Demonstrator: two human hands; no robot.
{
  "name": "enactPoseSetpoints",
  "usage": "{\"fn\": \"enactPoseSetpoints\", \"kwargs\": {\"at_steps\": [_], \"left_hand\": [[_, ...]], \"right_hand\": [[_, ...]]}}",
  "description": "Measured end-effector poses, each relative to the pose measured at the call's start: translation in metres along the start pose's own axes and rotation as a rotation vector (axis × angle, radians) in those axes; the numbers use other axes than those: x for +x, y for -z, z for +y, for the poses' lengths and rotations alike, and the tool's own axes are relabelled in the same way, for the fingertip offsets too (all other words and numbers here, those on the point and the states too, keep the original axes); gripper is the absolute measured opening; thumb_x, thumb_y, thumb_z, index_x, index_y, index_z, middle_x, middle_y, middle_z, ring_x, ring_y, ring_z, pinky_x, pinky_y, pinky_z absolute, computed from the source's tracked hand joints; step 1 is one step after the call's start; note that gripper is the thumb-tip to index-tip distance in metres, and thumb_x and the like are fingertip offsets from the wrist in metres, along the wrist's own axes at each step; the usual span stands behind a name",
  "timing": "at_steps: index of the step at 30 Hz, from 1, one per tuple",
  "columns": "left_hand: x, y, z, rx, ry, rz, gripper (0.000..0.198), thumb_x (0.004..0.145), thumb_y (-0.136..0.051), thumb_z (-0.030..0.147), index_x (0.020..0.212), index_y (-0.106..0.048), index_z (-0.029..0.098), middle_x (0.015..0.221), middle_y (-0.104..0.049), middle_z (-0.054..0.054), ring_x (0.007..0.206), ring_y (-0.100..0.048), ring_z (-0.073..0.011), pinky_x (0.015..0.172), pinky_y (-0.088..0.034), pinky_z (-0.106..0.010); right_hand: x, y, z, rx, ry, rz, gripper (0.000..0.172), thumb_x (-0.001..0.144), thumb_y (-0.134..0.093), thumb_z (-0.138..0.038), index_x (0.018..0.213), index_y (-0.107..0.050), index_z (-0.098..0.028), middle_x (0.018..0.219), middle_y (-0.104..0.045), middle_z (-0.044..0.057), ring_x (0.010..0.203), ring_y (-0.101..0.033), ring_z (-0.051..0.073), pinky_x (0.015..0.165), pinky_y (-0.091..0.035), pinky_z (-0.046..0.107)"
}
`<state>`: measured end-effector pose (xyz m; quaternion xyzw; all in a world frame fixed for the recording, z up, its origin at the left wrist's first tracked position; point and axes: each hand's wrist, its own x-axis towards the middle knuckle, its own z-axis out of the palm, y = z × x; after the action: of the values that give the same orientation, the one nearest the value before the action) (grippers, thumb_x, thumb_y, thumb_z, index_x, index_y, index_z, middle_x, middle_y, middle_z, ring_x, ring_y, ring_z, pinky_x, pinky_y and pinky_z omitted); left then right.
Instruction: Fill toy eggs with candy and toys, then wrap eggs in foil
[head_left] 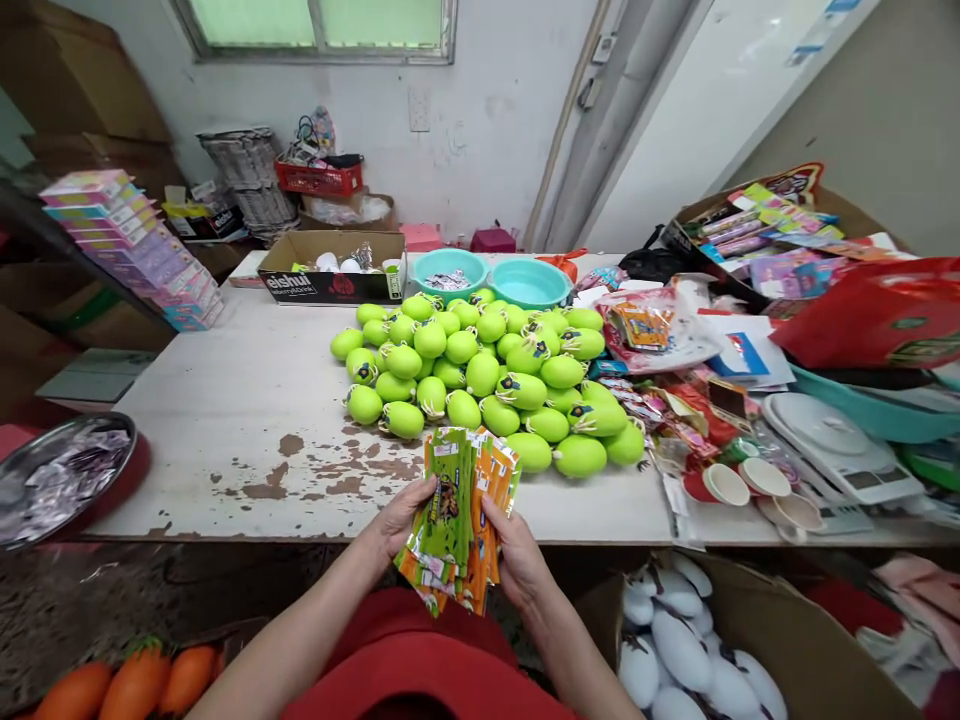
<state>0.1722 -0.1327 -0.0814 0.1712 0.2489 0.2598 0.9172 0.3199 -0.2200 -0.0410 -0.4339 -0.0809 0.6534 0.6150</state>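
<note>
A thick bundle of flat snack packets, green ones point(444, 510) on the left and orange ones point(484, 520) on the right, is held between my two hands over the table's front edge. My left hand point(403, 515) grips the bundle's left side, thumb on top. On the opposite side my right hand point(516, 545) is closed around the orange packets, its thumb across their face. Just beyond the packets lies a big pile of bright green egg-shaped pieces point(482, 374), several with pale strings and small dark tags.
Two turquoise bowls point(529, 283) and an open carton point(334, 290) stand behind the pile. A metal bowl of silvery sachets point(124, 480) sits at left. To the right are a white scale point(847, 460), paper cups point(726, 485) and loose packets. Below is a box of white pieces point(679, 645).
</note>
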Motion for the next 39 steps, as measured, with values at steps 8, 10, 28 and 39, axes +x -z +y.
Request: {"fn": "enactPoseSetpoints", "kwargs": {"at_steps": [8,10,28,39], "left_hand": [[0.001,-0.008,-0.021,0.084,-0.041,0.084,0.035,0.084,-0.071,0.028,0.115,-0.065,0.013,0.106,-0.076,-0.012,0.097,-0.072,-0.0267,0.096,-0.054,-0.042],[0.006,-0.007,-0.029,0.071,-0.010,0.121,0.036,0.083,-0.072,0.032,0.113,-0.065,0.013,0.103,-0.076,-0.012,0.098,-0.072,-0.0275,0.096,-0.054,-0.042],[0.046,-0.020,-0.049,0.302,-0.261,0.383,0.097,0.062,-0.088,0.025,0.139,-0.028,0.030,0.110,-0.070,-0.007,0.087,-0.071,-0.0223,0.080,-0.055,-0.036],[0.050,-0.022,-0.034,0.535,-0.274,0.302,0.085,0.060,-0.090,0.031,0.133,-0.048,0.021,0.126,-0.064,-0.012,0.116,-0.060,-0.0291,0.100,-0.045,-0.038]], "right_hand": [[-0.008,0.023,-0.004,-0.100,0.019,-0.008,0.044,0.063,-0.086,-0.043,0.097,-0.074,-0.016,0.096,-0.078,0.009,0.096,-0.071,0.033,0.094,-0.053,0.048],[-0.009,0.029,-0.007,-0.142,0.009,-0.039,0.043,0.061,-0.087,-0.036,0.097,-0.074,-0.017,0.099,-0.078,0.009,0.097,-0.071,0.033,0.096,-0.051,0.048],[0.025,0.062,-0.009,-0.299,0.120,0.029,0.051,0.051,-0.091,-0.036,0.095,-0.075,-0.015,0.097,-0.078,0.009,0.093,-0.070,0.032,0.090,-0.053,0.047],[0.064,0.061,0.013,-0.478,0.158,0.157,0.048,0.050,-0.087,-0.037,0.091,-0.075,-0.017,0.093,-0.078,0.008,0.092,-0.069,0.033,0.083,-0.054,0.042]]}}
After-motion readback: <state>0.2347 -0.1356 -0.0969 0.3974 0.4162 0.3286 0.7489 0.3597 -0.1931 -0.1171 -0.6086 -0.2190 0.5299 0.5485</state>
